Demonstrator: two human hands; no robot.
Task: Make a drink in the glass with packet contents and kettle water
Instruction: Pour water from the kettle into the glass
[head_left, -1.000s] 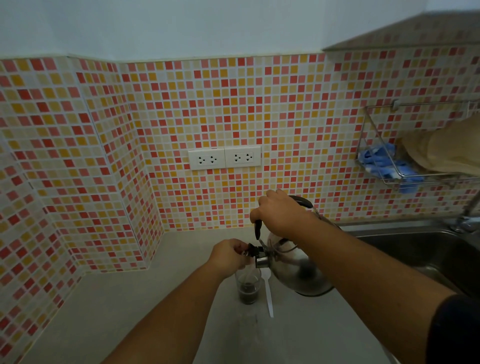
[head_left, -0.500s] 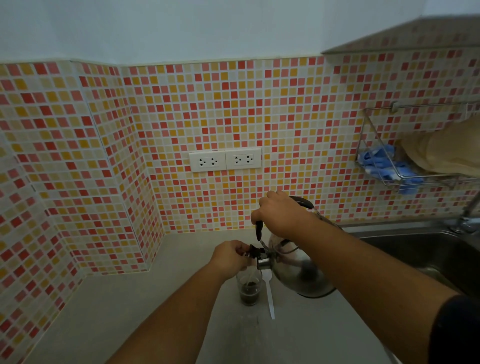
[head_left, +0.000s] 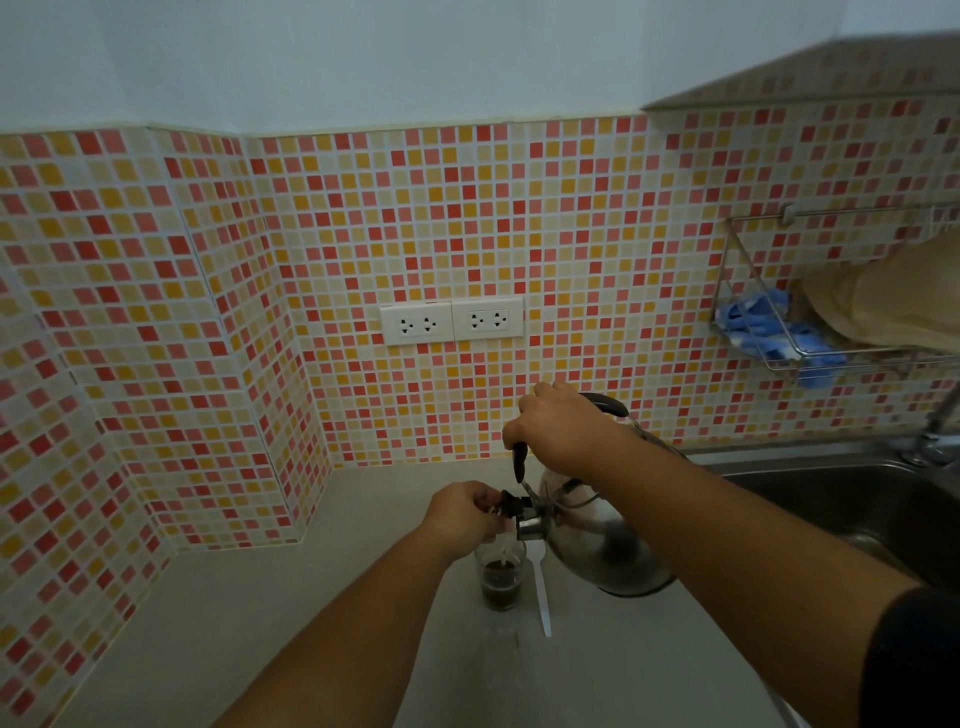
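A small clear glass (head_left: 501, 582) stands on the grey counter (head_left: 311, 623) and holds dark brown liquid. Above it a shiny steel kettle (head_left: 608, 540) is tilted left, and a thin stream of water falls from its spout into the glass. My right hand (head_left: 561, 426) grips the kettle's black handle from above. My left hand (head_left: 465, 512) pinches the black spout cap at the kettle's spout, just over the glass rim. A white plastic spoon (head_left: 541, 592) lies on the counter right of the glass. No packet is in sight.
A steel sink (head_left: 852, 514) with a tap (head_left: 935, 431) lies to the right. A wire rack (head_left: 810, 358) on the tiled wall holds blue and cream cloths. Two white sockets (head_left: 452, 322) sit on the back wall. The tiled wall also closes the left side.
The dark liquid in the glass has risen as water keeps falling from the kettle. Both hands and the kettle stay almost where they were.
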